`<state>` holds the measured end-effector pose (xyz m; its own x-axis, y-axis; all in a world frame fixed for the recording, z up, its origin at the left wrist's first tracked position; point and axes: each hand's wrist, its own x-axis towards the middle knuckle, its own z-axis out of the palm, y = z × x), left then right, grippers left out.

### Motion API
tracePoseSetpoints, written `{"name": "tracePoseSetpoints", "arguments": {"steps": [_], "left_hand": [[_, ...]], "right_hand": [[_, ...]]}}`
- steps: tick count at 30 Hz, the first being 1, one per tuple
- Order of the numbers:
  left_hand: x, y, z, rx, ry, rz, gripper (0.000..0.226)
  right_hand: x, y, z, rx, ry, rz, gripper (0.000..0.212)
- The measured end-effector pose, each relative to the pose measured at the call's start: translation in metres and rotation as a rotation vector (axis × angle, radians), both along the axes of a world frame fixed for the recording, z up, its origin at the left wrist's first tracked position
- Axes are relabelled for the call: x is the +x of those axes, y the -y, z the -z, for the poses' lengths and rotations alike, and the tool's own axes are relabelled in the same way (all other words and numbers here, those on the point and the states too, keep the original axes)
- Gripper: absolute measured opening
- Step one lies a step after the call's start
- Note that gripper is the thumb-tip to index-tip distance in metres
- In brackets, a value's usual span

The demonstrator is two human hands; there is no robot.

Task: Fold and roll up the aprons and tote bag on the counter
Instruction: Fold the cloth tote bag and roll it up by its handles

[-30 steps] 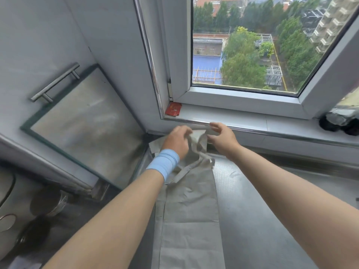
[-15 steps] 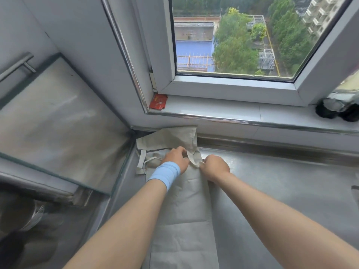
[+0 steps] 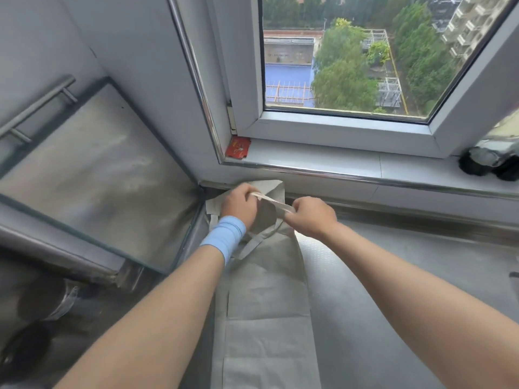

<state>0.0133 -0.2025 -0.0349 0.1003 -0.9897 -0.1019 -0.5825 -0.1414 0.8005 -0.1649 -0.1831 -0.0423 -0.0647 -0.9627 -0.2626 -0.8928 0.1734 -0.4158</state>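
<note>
Both hands, left hand (image 3: 239, 204) and right hand (image 3: 311, 217), are closed around a strap (image 3: 273, 203) stretched between them, above the folded cloth (image 3: 266, 304) at frame centre.

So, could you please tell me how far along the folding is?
Done: the grey cloth lies folded into a long strip on the counter. In hand: left hand and right hand grip its strap taut. Left: rolling it up; nothing is rolled yet.

i see daylight through the window (image 3: 351, 66) beyond the counter's far edge, with trees and rooftops below. a white sill (image 3: 323, 161) runs under it, a small red packet (image 3: 238, 147) in its left corner. the steel counter (image 3: 393, 276) meets a panel (image 3: 98, 178) with a bar handle (image 3: 36, 108) at its left edge.
</note>
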Motion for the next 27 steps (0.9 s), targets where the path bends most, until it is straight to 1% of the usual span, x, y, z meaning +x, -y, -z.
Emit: {"name": "tracePoseSetpoints", "arguments": {"steps": [1,3,5,7,8,9,10,11,12,13,14,15,16,18,20,21,23,25,27], "left_hand": [[0.007,0.003,-0.009,-0.03,-0.038,-0.043,0.024],[0.016,0.007,-0.028,-0.092,-0.122,-0.094,0.025],[0.021,0.013,-0.042,-0.092,-0.209,-0.111,0.025],[0.024,0.02,-0.054,-0.109,-0.275,-0.116,0.019],[0.025,0.022,-0.061,-0.134,-0.28,-0.1,0.019],[0.027,0.025,-0.065,-0.16,-0.26,-0.063,0.026],[0.028,0.025,-0.07,-0.191,-0.196,-0.017,0.036],[0.03,0.023,-0.073,-0.212,-0.13,0.022,0.045],[0.03,0.02,-0.075,-0.219,-0.087,0.053,0.052],[0.031,0.014,-0.076,-0.216,-0.075,0.075,0.056],[0.033,0.006,-0.075,-0.201,-0.068,0.093,0.057],[0.036,-0.003,-0.069,-0.186,-0.035,0.098,0.056],[0.038,-0.014,-0.064,-0.176,0.009,0.094,0.052],[0.043,-0.036,-0.046,-0.084,0.09,0.076,0.041],[0.048,-0.066,-0.024,0.081,0.12,0.125,0.032],[0.05,-0.081,-0.012,0.166,0.14,0.167,0.028],[0.055,-0.118,0.011,0.303,0.232,0.264,0.023],[0.057,-0.156,0.033,0.361,0.314,0.351,0.022],[0.058,-0.191,0.051,0.381,0.377,0.422,0.02]], "right_hand": [[-0.003,0.001,-0.001,0.05,-0.029,0.023,0.035],[-0.004,0.007,-0.006,0.089,0.075,0.133,0.036],[-0.002,0.019,-0.014,-0.032,0.237,0.257,0.034],[0.006,0.033,-0.03,-0.212,0.426,0.313,0.029],[0.011,0.04,-0.042,-0.28,0.486,0.308,0.026],[0.017,0.045,-0.055,-0.33,0.52,0.281,0.023],[0.022,0.051,-0.065,-0.363,0.567,0.247,0.021],[0.026,0.057,-0.075,-0.362,0.633,0.207,0.026],[0.029,0.062,-0.081,-0.305,0.696,0.166,0.042],[0.031,0.064,-0.083,-0.221,0.706,0.126,0.063],[0.031,0.063,-0.082,-0.149,0.648,0.097,0.078],[0.03,0.057,-0.079,-0.105,0.548,0.08,0.082],[0.029,0.048,-0.074,-0.104,0.453,0.083,0.077],[0.029,0.019,-0.06,-0.202,0.347,0.106,0.057],[0.033,-0.024,-0.036,-0.282,0.296,0.06,0.043],[0.034,-0.045,-0.02,-0.271,0.264,0.005,0.038],[0.037,-0.093,0.012,-0.14,0.167,-0.14,0.032],[0.041,-0.139,0.038,0.002,0.064,-0.282,0.03],[0.045,-0.181,0.054,0.049,0.025,-0.388,0.027]]}}
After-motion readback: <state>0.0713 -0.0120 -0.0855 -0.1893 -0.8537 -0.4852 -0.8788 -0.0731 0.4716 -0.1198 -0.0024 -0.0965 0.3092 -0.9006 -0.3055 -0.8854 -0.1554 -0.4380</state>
